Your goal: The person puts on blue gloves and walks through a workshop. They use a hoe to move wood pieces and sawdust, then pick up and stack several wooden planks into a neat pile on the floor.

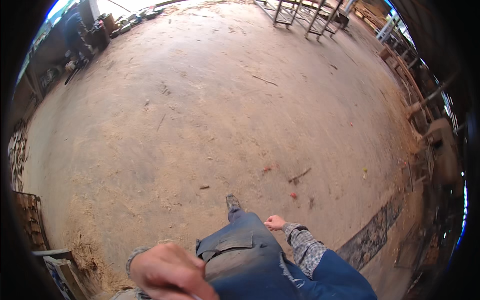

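My left hand [170, 272], large and blurred at the lower edge, is closed with its fingers curled. A small pale bit shows at its lower side; I cannot make out what it holds. Beyond my blue work trousers [235, 255], which have a worn, dirty thigh pocket, one shoe [232, 201] stands out on the floor. My right hand [274, 223] hangs beside the right leg, its fingers curled together and nothing seen in them. A grey checked cuff shows at each wrist, with a blue sleeve above the right one.
The dusty concrete floor [200, 110] carries sawdust, sticks [300, 175] and red scraps [293, 195]. Metal frame racks [310, 20] stand far ahead. A person [75, 32] bends at the far left. Timber and machinery [440, 145] line the right; slatted wood [31, 220] stands at left.
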Demonstrator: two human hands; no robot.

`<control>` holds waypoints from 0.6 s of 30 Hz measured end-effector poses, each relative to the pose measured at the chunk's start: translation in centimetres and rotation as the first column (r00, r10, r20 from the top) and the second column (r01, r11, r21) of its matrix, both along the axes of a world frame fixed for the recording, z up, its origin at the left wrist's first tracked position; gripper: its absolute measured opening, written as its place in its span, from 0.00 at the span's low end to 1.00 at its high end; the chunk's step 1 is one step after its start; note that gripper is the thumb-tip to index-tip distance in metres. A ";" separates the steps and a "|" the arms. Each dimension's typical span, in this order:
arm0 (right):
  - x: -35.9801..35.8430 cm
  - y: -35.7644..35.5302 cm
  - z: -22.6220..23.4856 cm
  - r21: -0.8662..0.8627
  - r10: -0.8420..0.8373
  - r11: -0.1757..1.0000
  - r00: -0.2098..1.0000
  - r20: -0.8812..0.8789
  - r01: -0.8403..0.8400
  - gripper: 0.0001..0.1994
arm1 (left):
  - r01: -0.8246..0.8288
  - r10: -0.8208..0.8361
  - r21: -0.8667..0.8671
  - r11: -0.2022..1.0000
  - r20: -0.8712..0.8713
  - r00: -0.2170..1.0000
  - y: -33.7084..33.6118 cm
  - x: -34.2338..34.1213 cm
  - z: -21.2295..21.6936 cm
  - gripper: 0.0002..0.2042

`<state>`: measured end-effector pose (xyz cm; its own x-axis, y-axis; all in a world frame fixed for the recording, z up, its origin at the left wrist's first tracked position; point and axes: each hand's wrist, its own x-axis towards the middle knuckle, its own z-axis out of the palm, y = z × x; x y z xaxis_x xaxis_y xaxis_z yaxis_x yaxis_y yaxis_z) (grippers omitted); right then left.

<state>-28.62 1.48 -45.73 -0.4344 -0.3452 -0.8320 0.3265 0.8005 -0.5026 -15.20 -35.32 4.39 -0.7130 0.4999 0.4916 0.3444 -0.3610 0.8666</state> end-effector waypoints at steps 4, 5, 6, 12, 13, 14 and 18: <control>-10.5 -3.3 -1.8 0.088 0.041 0.996 0.992 -0.119 -0.031 0.11 | -0.081 0.016 0.438 0.895 0.150 0.989 -7.5 -3.7 -5.7 0.05; -12.8 -5.8 -2.4 0.196 0.192 0.967 0.972 -0.136 -0.164 0.12 | -0.163 0.056 0.540 0.826 0.209 0.976 -8.5 -3.2 -6.1 0.06; -9.7 -8.6 -2.9 0.177 0.144 0.976 0.986 -0.084 -0.128 0.12 | -0.228 0.056 0.599 0.768 0.292 0.955 -9.0 -2.3 -4.3 0.06; -12.0 -29.5 -1.7 0.184 0.615 0.788 0.757 -0.220 -0.587 0.14 | -0.009 0.198 0.648 0.762 -0.220 0.955 -20.2 7.6 -3.8 0.09; -11.3 -33.5 -1.2 0.181 0.669 0.742 0.698 -0.256 -0.645 0.14 | -0.038 0.237 0.615 0.788 -0.245 0.940 -21.8 9.4 -2.7 0.08; -12.7 -34.8 -0.8 0.227 0.711 0.701 0.635 -0.302 -0.676 0.14 | -0.005 0.229 0.575 0.818 -0.317 0.920 -24.4 10.5 -1.7 0.10; -6.7 -52.2 7.4 0.126 0.628 0.772 0.718 -0.298 -0.623 0.13 | -0.316 0.521 0.584 0.748 -0.222 0.824 -29.3 20.9 2.3 0.10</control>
<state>-35.33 -50.72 -38.35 -0.3543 -0.6189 -0.7011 -0.4195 0.7752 -0.4723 5.72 -64.66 6.66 -0.5144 -0.1995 0.8341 0.8053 -0.4468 0.3898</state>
